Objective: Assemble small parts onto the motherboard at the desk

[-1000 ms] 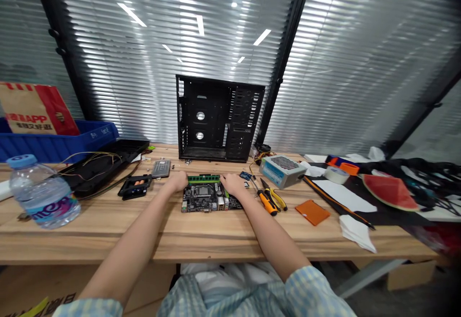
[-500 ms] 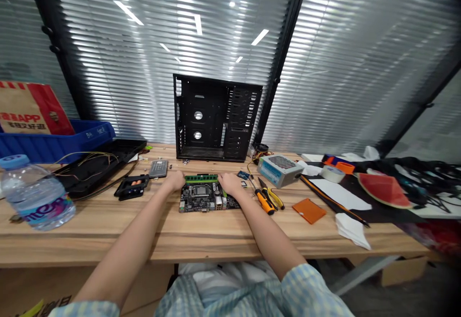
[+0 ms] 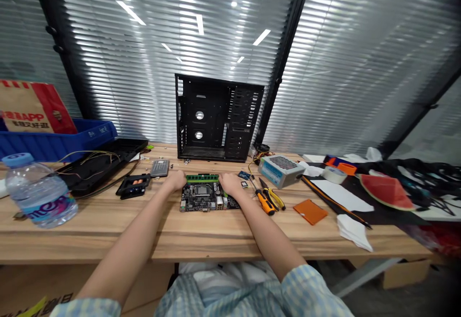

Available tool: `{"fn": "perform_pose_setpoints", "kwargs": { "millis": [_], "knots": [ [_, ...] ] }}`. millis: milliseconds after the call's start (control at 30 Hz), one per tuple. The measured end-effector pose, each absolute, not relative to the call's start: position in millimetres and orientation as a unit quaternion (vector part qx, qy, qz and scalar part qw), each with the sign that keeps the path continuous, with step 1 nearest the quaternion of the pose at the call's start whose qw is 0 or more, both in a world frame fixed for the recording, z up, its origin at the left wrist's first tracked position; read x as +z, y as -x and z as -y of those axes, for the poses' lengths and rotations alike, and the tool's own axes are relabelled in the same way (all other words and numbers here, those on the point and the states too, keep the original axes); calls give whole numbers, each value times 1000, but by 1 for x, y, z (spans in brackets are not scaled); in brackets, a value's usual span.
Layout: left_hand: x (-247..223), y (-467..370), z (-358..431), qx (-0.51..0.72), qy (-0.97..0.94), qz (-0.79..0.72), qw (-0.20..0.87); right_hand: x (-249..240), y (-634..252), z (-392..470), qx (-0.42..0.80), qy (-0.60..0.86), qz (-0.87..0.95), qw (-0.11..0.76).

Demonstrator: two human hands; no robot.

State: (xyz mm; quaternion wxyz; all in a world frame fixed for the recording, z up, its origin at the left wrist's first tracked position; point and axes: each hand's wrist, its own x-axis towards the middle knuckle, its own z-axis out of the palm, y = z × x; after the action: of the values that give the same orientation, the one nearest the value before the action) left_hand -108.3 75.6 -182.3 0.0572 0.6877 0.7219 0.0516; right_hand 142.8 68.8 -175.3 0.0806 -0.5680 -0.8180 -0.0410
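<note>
We are resting our left grip (image 3: 177, 180) and right grip (image 3: 230, 183) at both ends of the memory stick (image 3: 202, 178); we cannot tell whether they are clenching it. Between them, it is running along the motherboard (image 3: 201, 202), its seating unclear. Beyond our grip, the case (image 3: 212, 103) is standing without the motherboard; rightward, the power supply (image 3: 284, 176) is sitting outside.

Office workspace (blinds (image 3: 144, 81), wooden desk (image 3: 194, 237))

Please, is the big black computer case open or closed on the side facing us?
Open. The big black rectangular computer case has no panel on that side: its inner wall and drive bays show.
</note>
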Motion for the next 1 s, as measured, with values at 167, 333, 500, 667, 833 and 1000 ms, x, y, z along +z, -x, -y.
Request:
{"fn": "perform_pose_setpoints", "kwargs": {
  "millis": [167, 333, 500, 667, 833, 1000],
  "knots": [
    [-185, 109, -77, 55, -692, -717, 64, -175, -143, -67, -38, 563, 822, 71],
    [-188, 110, -79, 60, -690, -719, 63, -175, -143, -67, -32, 560, 825, 63],
    [-188, 111, -79, 67, -684, -724, 57, -176, -143, -69, -28, 557, 828, 61],
    [-187, 110, -76, 72, -680, -728, 54, -176, -143, -70, -25, 555, 829, 67],
    [-186, 109, -76, 71, -676, -731, 53, -176, -143, -71, -18, 563, 823, 76],
    [-184, 109, -75, 66, -678, -731, 51, -178, -143, -74, -11, 562, 823, 84]
  ]
}}
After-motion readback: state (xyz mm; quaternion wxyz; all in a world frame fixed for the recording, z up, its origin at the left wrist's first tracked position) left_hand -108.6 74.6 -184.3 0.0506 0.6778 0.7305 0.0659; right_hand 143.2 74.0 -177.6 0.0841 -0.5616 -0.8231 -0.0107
